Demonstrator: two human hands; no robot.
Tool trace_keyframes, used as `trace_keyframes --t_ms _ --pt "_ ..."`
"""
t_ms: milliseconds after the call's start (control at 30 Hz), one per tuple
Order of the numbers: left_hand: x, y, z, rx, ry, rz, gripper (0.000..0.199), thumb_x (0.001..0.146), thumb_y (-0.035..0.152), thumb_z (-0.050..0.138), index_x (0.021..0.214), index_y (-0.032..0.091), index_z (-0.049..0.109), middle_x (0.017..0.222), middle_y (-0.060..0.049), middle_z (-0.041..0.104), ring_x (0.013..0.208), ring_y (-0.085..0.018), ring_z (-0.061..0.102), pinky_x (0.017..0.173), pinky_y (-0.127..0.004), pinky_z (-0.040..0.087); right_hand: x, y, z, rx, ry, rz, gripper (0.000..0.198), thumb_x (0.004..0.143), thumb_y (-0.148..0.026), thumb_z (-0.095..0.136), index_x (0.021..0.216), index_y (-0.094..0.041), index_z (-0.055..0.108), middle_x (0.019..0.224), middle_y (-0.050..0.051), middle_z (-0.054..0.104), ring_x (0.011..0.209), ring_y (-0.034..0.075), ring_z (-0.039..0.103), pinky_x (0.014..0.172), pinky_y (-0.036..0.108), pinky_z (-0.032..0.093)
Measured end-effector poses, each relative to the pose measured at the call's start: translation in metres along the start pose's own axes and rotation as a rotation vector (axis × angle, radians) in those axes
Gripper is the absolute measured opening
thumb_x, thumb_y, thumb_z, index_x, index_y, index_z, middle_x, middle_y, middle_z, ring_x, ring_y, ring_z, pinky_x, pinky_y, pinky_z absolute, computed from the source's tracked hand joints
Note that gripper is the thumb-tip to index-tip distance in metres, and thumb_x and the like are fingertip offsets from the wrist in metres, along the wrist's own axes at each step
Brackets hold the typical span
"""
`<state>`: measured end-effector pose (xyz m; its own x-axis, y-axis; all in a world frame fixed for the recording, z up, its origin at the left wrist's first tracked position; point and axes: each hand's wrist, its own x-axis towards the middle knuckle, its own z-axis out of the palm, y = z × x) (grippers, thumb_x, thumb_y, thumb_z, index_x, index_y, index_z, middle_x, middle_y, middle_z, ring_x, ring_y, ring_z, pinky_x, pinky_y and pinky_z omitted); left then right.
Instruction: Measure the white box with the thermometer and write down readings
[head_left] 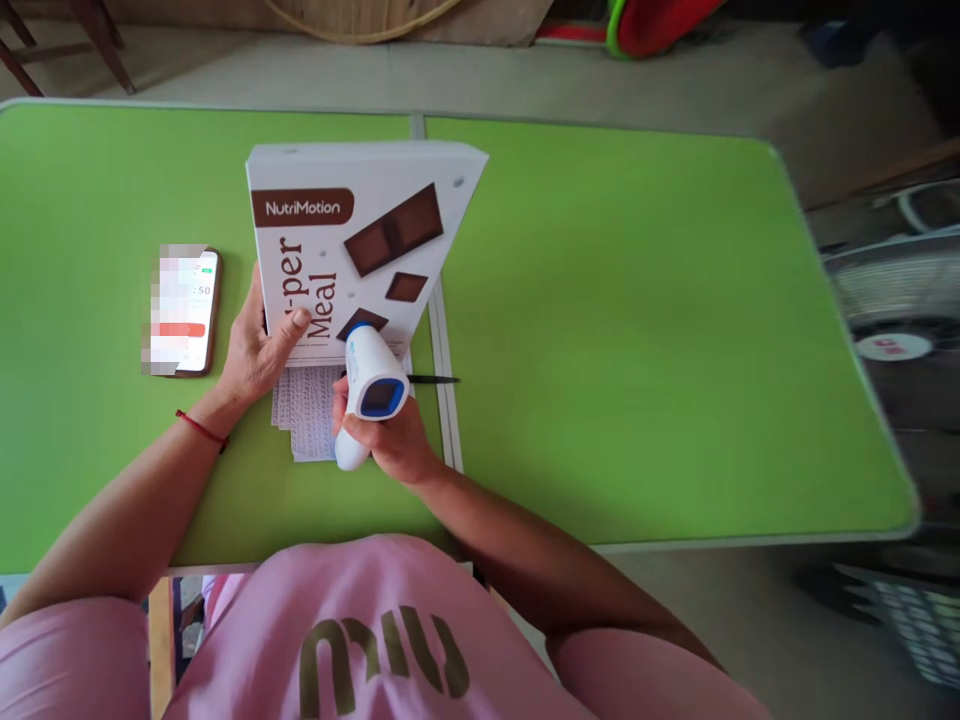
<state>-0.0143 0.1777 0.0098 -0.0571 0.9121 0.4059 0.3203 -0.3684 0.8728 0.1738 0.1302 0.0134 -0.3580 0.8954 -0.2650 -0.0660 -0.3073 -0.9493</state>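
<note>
The left hand (262, 345), left of the middle of the frame, is grasping a white box (360, 260) by its left edge; the thumb lies on the front, and most of the other fingers are hidden behind. The box is in the upper middle of the frame, above the green worktop (637, 330), with its printed front toward the person. Whether its lower edge rests on anything, I cannot tell.

The right hand (394, 437) has its fingers closed around the handle of a thermometer (367, 385), before the lower edge of the box. Its small screen is turned to the person and looks dark. Some papers (311, 425) show below the box, and a pen (436, 380) sticks out beside the right hand; I cannot tell if the fingers hold it too.

In my judgement, the step in hand is the handling of box and thermometer together. The next move calls for a steady left hold and care that the thermometer does not knock the box
</note>
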Motion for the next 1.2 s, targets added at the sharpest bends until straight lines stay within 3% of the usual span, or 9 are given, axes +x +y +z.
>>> trace_keyframes --t_ms 200,633,867,1033,1200 --pt "-0.002 0.003 -0.001 -0.013 0.001 -0.015 0.054 0.089 0.062 0.054 0.125 0.021 0.051 0.109 -0.01 0.065 0.093 -0.024 0.065 0.079 -0.038 0.056 -0.005 -0.002 -0.001 -0.038 -0.009 0.044 0.034 0.064 -0.047 0.075 0.079 -0.021 0.06 0.067 -0.002 0.061 0.059 0.014 0.055 0.06 0.032 0.047" --pt "0.003 0.005 0.0 0.011 0.003 0.003 0.053 0.088 0.065 0.053 0.12 0.022 0.053 0.106 -0.009 0.064 0.09 -0.023 0.063 0.076 -0.036 0.054 -0.003 -0.019 0.0 -0.135 0.011 0.005 0.024 0.068 -0.039 0.072 0.068 -0.021 0.056 0.06 -0.003 0.057 0.056 0.013 0.052 0.056 0.03 0.044" --pt "0.004 0.003 0.0 -0.001 -0.011 0.035 0.053 0.089 0.064 0.053 0.122 0.022 0.051 0.11 -0.009 0.063 0.094 -0.024 0.063 0.081 -0.038 0.055 -0.011 -0.037 -0.001 -0.041 -0.022 0.124 0.027 0.069 -0.044 0.07 0.078 -0.02 0.06 0.061 -0.003 0.057 0.054 0.013 0.052 0.054 0.029 0.044" --pt "0.004 -0.001 -0.001 -0.015 -0.008 0.059 0.056 0.089 0.062 0.055 0.127 0.022 0.049 0.114 -0.01 0.063 0.1 -0.026 0.063 0.085 -0.038 0.055 -0.025 -0.041 -0.012 -0.022 0.073 0.095 0.026 0.069 -0.04 0.07 0.083 -0.02 0.061 0.064 -0.004 0.053 0.054 0.01 0.046 0.051 0.027 0.038" --pt "0.006 -0.004 -0.003 0.008 -0.003 0.078 0.054 0.088 0.062 0.056 0.123 0.021 0.054 0.117 -0.011 0.064 0.102 -0.025 0.064 0.089 -0.039 0.055 -0.04 -0.042 -0.018 -0.121 0.17 0.046 0.021 0.069 -0.039 0.068 0.075 -0.021 0.059 0.063 -0.004 0.053 0.056 0.011 0.046 0.053 0.028 0.039"
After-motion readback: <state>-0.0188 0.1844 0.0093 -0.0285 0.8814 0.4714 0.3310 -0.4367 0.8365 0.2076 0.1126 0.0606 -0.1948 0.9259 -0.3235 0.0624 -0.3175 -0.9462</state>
